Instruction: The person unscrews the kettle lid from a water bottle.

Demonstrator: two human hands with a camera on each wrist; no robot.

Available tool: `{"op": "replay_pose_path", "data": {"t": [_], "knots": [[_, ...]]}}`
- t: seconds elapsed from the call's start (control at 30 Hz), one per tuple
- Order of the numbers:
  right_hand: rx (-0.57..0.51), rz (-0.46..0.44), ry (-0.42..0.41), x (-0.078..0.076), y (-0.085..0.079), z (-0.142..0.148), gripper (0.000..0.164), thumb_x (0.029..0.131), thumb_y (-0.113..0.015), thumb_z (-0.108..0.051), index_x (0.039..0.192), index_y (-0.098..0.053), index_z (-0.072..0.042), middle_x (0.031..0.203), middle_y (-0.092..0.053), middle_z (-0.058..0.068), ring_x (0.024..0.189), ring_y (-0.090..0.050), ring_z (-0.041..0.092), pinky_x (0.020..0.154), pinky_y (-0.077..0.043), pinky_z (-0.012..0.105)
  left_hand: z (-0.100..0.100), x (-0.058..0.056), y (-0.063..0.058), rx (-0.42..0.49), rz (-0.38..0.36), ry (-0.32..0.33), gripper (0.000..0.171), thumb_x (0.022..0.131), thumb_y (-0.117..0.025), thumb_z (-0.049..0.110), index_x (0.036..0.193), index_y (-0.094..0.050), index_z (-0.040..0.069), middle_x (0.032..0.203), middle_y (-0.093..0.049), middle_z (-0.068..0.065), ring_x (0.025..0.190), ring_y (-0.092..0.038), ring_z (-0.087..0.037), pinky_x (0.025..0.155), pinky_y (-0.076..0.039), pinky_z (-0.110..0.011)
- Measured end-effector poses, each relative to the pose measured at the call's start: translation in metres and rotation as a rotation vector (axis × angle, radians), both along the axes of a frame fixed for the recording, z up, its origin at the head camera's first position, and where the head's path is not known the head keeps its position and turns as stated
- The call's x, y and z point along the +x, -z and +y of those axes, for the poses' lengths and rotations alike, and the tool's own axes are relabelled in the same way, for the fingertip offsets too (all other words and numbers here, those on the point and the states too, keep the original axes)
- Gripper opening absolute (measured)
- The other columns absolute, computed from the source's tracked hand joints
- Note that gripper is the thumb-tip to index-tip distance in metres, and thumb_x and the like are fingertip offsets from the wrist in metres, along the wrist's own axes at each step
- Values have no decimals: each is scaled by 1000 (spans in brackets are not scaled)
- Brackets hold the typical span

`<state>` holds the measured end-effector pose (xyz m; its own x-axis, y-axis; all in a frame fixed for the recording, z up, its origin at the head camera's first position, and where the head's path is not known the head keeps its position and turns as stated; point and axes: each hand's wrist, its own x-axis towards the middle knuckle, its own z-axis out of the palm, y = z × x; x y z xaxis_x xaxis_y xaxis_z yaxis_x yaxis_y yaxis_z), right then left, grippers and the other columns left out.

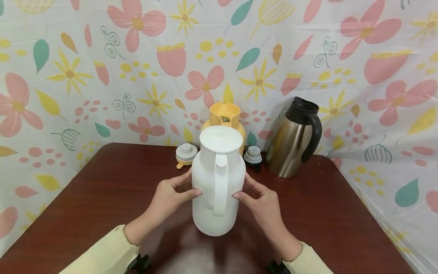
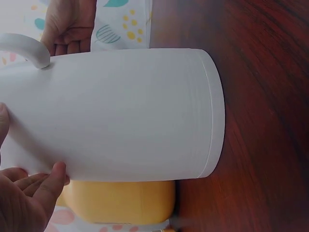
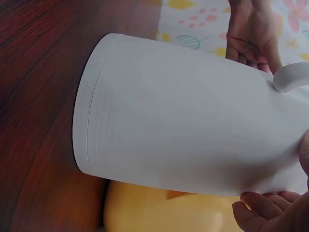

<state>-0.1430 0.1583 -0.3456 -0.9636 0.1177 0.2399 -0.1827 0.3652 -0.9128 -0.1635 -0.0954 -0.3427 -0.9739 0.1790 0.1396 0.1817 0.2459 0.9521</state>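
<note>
A white thermos jug [image 1: 205,179] stands upright between my hands at the middle of the table, its handle facing me. My left hand [image 1: 172,198] holds its left side, thumb in front and the other fingers reaching round behind. On the opposite side my right hand [image 1: 261,201] grips it the same way. The left wrist view shows the white jug's smooth wall [image 2: 130,111] and its base rim close to the tabletop; whether it touches the wood I cannot tell. Fingertips [image 3: 253,205] of my right hand press the wall in the right wrist view.
Behind the white jug stands a yellow thermos jug [image 1: 224,109], partly hidden. A white-and-yellow stopper [image 1: 186,153] lies to its left, a grey-and-black stopper [image 1: 253,155] to its right. Farther right is a steel thermos jug [image 1: 289,142] with a black handle. A flowered curtain [image 1: 102,76] hangs behind the brown table [image 1: 113,182].
</note>
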Motion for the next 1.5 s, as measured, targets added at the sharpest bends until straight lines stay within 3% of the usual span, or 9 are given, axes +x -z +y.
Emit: {"op": "replay_pose_path", "data": {"t": [0.3,0.53,0.73,1.03,1.2,1.3,1.4,1.5], "knots": [[-6,-4,-1,-3,1,5,65,82,-86,-17,142,-61,-14,136,-68,7,126,-67,25,88,-54,13,3,-8,1,11,23,55,72,87,-82,21,150,-50,10,145,-61,-14,126,-67,-29,94,-59,-30],[-38,-20,-48,-5,0,9,68,85,-84,-14,147,-56,-12,143,-63,10,129,-65,28,95,-59,33,4,-15,-1,-3,21,70,72,87,-83,20,150,-50,10,145,-61,-13,125,-67,-30,93,-59,-30],[-27,-48,-88,-9,-5,11,71,87,-82,-17,151,-51,-13,150,-58,11,130,-64,31,96,-59,37,2,-20,-4,-23,31,77,73,88,-82,21,152,-49,9,147,-59,-13,130,-64,-31,98,-58,-35],[14,-53,-109,-17,-7,14,74,89,-81,-20,154,-47,-12,154,-54,13,134,-61,32,98,-58,42,4,-26,-3,-42,37,52,73,88,-82,22,153,-49,13,146,-60,-14,131,-63,-31,101,-57,-40],[45,-56,-123,-19,-9,16,72,90,-80,-22,154,-47,-14,151,-57,15,134,-61,34,100,-57,47,4,-28,-3,-85,41,51,75,88,-82,27,154,-47,22,146,-62,-9,132,-63,-28,103,-56,-43],[56,-3,-72,-15,-12,15,64,93,-77,-20,151,-51,-15,146,-60,14,130,-62,31,102,-56,42,5,-30,-4,-124,30,68,83,86,-84,33,157,-42,28,151,-58,-4,137,-59,-27,108,-51,-50],[-49,129,-21,-9,-15,10,48,95,-71,-10,141,-56,-6,132,-65,10,120,-64,19,99,-55,27,8,-33,-6,-130,22,114,93,82,-86,37,160,-35,31,154,-54,-4,141,-54,-27,112,-47,-53],[-203,273,-81,-1,-16,4,31,95,-65,2,126,-59,2,114,-67,1,104,-65,7,90,-53,15,11,-36,-7,-105,20,161,101,80,-87,38,162,-27,33,151,-55,-6,138,-54,-28,110,-49,-51]]}}
